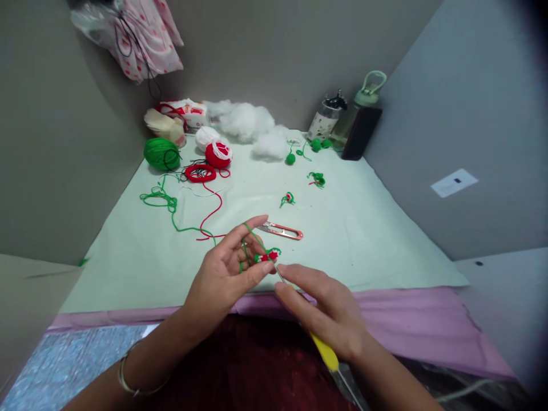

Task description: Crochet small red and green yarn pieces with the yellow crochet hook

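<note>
My left hand [231, 265] pinches a small crochet piece [268, 257] in red, white and green between thumb and fingers. Green yarn [252, 231] runs over its raised index finger and round the other fingers. My right hand [327, 308] is closed on a crochet hook [324, 348] with a yellow handle, whose metal tip meets the piece by my left thumb. Whether the tip is inside a stitch is too small to tell. Just beyond my fingers lie thread snips [282, 230] with orange handles.
Back left are a green yarn ball [161, 154], a red-and-white ball [218, 154] and a red yarn coil [200, 173]. White stuffing [246, 121] lies along the wall. Small crocheted bits [317, 180] lie right of centre. A bottle [363, 105] and dark phone [362, 134] stand back right.
</note>
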Demonstrator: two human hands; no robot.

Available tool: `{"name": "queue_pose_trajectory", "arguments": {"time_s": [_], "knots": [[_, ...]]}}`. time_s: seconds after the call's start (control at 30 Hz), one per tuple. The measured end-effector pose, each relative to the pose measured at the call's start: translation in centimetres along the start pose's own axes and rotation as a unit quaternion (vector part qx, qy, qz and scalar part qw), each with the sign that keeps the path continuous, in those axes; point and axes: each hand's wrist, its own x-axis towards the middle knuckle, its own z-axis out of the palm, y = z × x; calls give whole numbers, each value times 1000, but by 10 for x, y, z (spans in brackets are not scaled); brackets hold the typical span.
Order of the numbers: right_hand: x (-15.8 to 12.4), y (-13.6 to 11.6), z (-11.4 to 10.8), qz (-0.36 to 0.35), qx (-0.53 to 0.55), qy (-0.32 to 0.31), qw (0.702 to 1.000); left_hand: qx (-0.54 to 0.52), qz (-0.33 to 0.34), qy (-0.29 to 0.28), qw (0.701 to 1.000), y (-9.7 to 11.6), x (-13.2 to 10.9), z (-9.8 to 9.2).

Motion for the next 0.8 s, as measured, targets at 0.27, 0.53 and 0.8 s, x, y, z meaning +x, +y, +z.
{"name": "queue_pose_trajectory", "arguments": {"time_s": [0.27,0.53,0.8], "knots": [[-1,3,-1,16,32,-28,999,150,97,38,983,-5,-1,2],[16,-8,1,162,162,62,972,401,274,55,872,-19,5,-4],[20,-9,1,268,284,101,915,381,280,31,881,-18,8,-6]]}}
